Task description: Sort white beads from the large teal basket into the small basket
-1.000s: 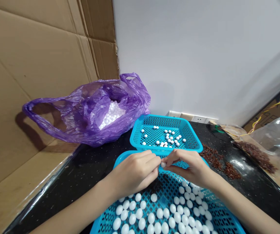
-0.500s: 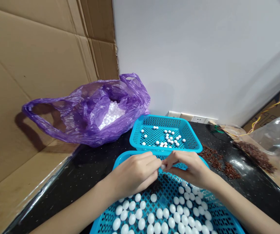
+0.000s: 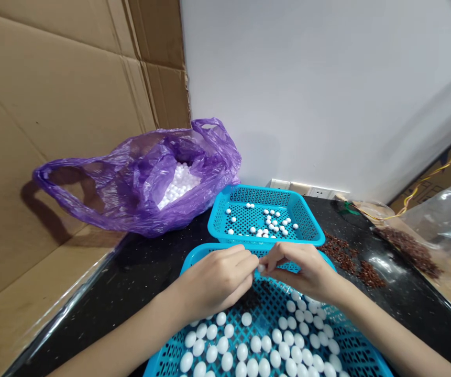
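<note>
White balls (image 3: 222, 344) crowd the near blue basket (image 3: 358, 340)! Over its far half, the right hand (image 3: 307, 267) pinches one small ball (image 3: 262, 268); the left hand (image 3: 223, 277) bunches close against it, contents impossible to tell. Reddish-brown bits (image 3: 339, 251) lie beyond its right corner, a second basket (image 3: 301, 215) directly behind, a purple bag (image 3: 142, 209) behind-left.

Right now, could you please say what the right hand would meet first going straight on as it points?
Probably the left hand, which lies directly ahead of the right hand and the small white ball it holds; whether the hands touch is unclear.
</note>
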Motion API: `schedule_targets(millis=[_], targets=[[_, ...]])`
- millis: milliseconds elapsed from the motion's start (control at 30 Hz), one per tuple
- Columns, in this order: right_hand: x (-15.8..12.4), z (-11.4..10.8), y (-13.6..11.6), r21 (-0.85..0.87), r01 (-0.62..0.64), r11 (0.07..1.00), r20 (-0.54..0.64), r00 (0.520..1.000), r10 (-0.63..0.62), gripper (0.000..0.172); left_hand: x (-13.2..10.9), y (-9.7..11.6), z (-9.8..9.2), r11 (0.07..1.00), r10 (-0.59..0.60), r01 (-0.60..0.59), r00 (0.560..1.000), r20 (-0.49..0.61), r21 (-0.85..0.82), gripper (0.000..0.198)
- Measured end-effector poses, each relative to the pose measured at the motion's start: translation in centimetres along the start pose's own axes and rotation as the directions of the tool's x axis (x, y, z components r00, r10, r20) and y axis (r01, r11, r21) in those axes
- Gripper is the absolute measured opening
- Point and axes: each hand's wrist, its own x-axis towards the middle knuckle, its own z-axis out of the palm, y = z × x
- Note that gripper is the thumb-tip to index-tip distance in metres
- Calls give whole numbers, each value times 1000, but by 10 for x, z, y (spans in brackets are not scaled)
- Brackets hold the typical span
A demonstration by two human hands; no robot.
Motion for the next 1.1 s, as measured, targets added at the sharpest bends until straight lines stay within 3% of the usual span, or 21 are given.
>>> schedule_targets(millis=[133, 233, 500, 700, 900, 1100], targets=[[0, 2, 1, 72, -32, 997, -69, 997, 38, 8, 1, 3, 0, 994, -111, 111, 994, -9, -5, 10], [1, 3, 0, 134, -53, 990, -98, 993, 66, 12, 1, 3, -1, 991, -132, 131, 988, -79, -17, 9], [4, 3, -2, 311, -216, 926, -38, 970, 239, 16, 0, 2, -2, 997, -76, 79, 986, -151, 13, 12], [4, 3, -5, 285, -236, 929, -29, 967, 255, 20, 1, 2, -5, 1000, -6, 11, 985, -171, 26, 9], [7, -1, -4, 481, -237, 844, 17, 965, 261, 26, 3, 5, -8, 999, -2, 12, 978, -210, 46, 13], [8, -2, -5, 501, -262, 825, 32, 958, 284, 22, 1, 1, -5, 997, 62, -52, 967, -246, 49, 16]])
